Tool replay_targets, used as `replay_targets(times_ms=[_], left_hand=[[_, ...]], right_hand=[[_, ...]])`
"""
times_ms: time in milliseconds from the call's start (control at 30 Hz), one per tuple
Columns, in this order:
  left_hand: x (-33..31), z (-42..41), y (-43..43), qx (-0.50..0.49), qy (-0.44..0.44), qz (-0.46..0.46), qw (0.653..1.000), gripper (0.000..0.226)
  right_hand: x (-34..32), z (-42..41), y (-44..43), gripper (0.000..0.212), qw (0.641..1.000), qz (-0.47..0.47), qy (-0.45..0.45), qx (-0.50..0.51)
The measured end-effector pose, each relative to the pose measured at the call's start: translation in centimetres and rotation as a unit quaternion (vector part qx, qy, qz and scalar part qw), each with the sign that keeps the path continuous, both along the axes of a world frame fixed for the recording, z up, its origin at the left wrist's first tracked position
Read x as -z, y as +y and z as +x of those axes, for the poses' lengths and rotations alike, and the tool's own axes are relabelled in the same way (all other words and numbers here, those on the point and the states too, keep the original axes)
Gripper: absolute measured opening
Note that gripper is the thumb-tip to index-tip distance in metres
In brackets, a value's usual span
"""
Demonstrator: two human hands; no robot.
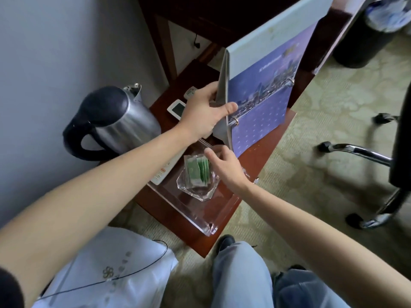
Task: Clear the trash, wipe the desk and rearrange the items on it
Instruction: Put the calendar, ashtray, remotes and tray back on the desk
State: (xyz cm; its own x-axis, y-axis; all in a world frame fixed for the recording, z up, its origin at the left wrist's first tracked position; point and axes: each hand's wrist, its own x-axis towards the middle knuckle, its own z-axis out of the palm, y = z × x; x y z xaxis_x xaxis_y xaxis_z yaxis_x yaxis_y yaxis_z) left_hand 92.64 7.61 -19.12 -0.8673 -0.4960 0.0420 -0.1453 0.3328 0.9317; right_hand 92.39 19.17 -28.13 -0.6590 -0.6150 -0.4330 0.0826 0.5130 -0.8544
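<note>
Head view: the worktop (255, 161) is a small reddish wooden table, and the kettle (111, 121) stands at its wall-side edge. Just to the right of the kettle, the left hand (204, 114) grips a ring binder (262, 96) with a blue city cover. The thumb lies across the cover and the fingers curl behind the spine, so the binder stands upright and partly open above the worktop.

Nearer the person than the kettle and to its right, the right hand (224, 167) reaches out with relaxed, outstretched fingers toward the binder's lower edge. It holds nothing that I can see. Below it a glass dish (198, 192) of green sachets (198, 172) sits in a clear acrylic tray (189, 214). A white remote (176, 107) lies between the kettle and the binder. Another remote (164, 172) lies below the kettle, partly under the left forearm.

By my reading the task is in its rearranging part, with the binder being set in place. The remotes, dish and tray look loosely placed and may need straightening. No cloth shows, so I cannot tell whether the wiping is done. No loose trash shows on the worktop. A white bag (106, 270) lies on the floor below the kettle, and a lined bin (367, 36) stands far to the kettle's upper right.
</note>
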Motion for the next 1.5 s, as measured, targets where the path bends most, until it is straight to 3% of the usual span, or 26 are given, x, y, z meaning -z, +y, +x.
replay_targets(times_ms=[133,233,367,500,600,667,767,867,967,1067,1233,1433,1500], left_hand=[[0.3,-0.1,-0.4,0.001,0.007,0.014,1.000,0.033],[0.3,0.0,-0.4,0.012,0.007,0.035,0.999,0.030],[0.0,0.1,-0.4,0.021,0.008,0.054,0.998,0.032],[-0.1,0.1,-0.4,0.018,0.006,0.064,0.998,0.038],[0.1,0.0,0.3,-0.019,0.017,0.038,0.999,0.034],[0.5,0.1,1.2,-0.107,0.026,0.029,0.993,0.044],[1.4,0.3,3.3,-0.181,0.012,0.026,0.983,0.044],[2.5,0.0,5.0,-0.193,-0.057,0.037,0.979,0.019],[2.6,-1.1,5.4,-0.210,-0.076,0.056,0.973,0.019],[0.3,-2.0,5.0,-0.209,-0.063,0.070,0.973,0.019],[-5.4,-2.4,2.2,-0.225,-0.035,0.087,0.970,0.045],[-14.9,-3.1,-3.0,-0.204,-0.002,0.074,0.976,0.023],[-17.5,-4.2,-4.9,-0.215,0.015,0.055,0.975,0.025]], right_hand=[[0.3,-0.1,-1.1,0.089,0.993,0.000,-0.001,-0.116],[0.4,1.6,-2.5,0.081,0.986,0.040,0.054,-0.152],[0.4,2.5,-2.7,0.052,0.993,0.006,0.067,-0.095],[-1.1,1.4,-0.9,0.033,0.998,-0.038,-0.011,-0.038],[-2.9,0.2,2.1,0.031,0.991,-0.079,-0.110,0.014],[-4.2,-1.0,4.7,0.029,0.984,-0.078,-0.152,0.050],[-5.3,-3.5,8.0,0.024,0.976,-0.054,-0.166,0.128],[-5.9,-6.1,10.0,0.023,0.967,-0.047,-0.161,0.192],[-7.0,-8.1,11.1,0.015,0.960,-0.059,-0.156,0.226],[-9.5,-9.8,11.5,0.010,0.955,-0.072,-0.143,0.251],[-16.6,-12.7,10.8,0.006,0.953,-0.088,-0.114,0.267],[-25.8,-16.7,8.2,0.006,0.953,-0.118,-0.099,0.262],[-28.2,-18.3,7.0,0.012,0.951,-0.133,-0.104,0.258]])
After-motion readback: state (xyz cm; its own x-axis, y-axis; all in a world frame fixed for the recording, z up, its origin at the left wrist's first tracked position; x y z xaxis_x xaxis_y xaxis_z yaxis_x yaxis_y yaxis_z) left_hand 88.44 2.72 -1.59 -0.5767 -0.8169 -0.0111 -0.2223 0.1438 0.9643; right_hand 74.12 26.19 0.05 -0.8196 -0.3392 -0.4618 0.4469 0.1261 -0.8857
